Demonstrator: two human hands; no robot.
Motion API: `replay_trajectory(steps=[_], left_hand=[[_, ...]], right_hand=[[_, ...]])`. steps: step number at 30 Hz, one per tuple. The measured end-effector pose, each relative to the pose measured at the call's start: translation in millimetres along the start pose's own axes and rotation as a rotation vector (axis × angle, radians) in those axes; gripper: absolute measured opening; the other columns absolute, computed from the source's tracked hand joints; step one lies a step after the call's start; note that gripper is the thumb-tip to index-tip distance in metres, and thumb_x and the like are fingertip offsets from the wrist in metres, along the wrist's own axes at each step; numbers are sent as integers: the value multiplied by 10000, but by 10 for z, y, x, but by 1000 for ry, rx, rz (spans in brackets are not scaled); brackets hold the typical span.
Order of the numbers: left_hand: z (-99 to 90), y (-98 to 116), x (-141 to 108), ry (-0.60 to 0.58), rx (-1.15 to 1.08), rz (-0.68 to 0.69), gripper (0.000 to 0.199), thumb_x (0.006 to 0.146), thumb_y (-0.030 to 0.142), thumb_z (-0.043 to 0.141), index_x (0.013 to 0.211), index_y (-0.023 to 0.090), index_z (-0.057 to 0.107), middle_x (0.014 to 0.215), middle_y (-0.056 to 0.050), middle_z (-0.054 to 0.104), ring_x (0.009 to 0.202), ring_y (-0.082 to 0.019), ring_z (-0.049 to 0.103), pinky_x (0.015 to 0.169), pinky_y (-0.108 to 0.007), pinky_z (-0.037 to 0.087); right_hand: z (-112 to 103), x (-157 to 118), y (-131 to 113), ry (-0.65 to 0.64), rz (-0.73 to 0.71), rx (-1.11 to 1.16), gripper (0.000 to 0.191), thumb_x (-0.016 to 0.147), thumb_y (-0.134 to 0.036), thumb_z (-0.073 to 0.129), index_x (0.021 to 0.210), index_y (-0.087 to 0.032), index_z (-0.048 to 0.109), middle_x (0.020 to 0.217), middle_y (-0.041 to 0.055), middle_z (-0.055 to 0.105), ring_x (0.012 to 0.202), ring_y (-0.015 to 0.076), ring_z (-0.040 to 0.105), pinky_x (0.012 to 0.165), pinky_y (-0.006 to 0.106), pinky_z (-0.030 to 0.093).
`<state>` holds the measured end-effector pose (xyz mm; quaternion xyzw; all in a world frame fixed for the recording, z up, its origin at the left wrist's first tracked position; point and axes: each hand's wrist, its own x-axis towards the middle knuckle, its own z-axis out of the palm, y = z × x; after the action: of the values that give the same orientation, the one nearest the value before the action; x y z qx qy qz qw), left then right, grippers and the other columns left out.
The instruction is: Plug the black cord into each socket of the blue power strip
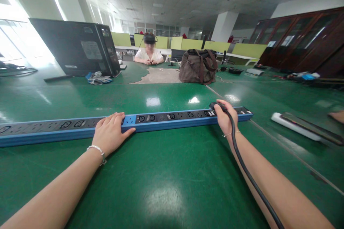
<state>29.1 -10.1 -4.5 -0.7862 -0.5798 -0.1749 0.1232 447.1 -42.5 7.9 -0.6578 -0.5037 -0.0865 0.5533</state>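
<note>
A long blue and black power strip (166, 124) lies across the green table, its row of sockets facing up. Laid over its middle-left part is my left hand (110, 130), fingers on the top and thumb along the front edge. Close to the strip's right end, my right hand (227, 116) grips a black plug (213, 105) at the sockets. Whether the plug's prongs sit inside a socket is hidden. From the plug a thick black cable (243, 161) runs back along my right forearm toward the lower right.
On the green table (150, 171) stand a black computer case (80, 48) and a brown checked bag (195, 66). Gloves (98, 78) lie by the case. To the right, a dark flat object rests on a white bar (292, 127). A person (149, 55) sits opposite.
</note>
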Motion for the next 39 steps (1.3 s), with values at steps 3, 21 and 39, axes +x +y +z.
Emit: replay_trajectory(steps=[3,21,39], left_hand=[[-7,2,1,-1,-1,-1,629,798,586,458,1234,132,476,1323,-140,527,1223,-292,460,1021,-449,312],[-14,6,4,-13,-27,-10,636,790,593,457,1240,144,480,1326,-151,521,1234,-300,449,1029,-458,301],[-25,7,5,-35,-4,-16,639,793,588,457,1241,133,476,1335,-149,514,1239,-300,444,1040,-448,288]], right_hand=[[129,-105,-213,-166,-71,-5,372,787,-416,511,1063,-213,656,1034,59,686,928,219,629,860,364,478],[144,-213,-345,-286,-40,-276,321,833,-405,472,1063,-260,643,872,35,717,805,221,659,699,301,485],[109,-289,-365,-324,-272,-569,356,880,-370,421,1151,-225,599,893,79,718,764,231,669,651,301,472]])
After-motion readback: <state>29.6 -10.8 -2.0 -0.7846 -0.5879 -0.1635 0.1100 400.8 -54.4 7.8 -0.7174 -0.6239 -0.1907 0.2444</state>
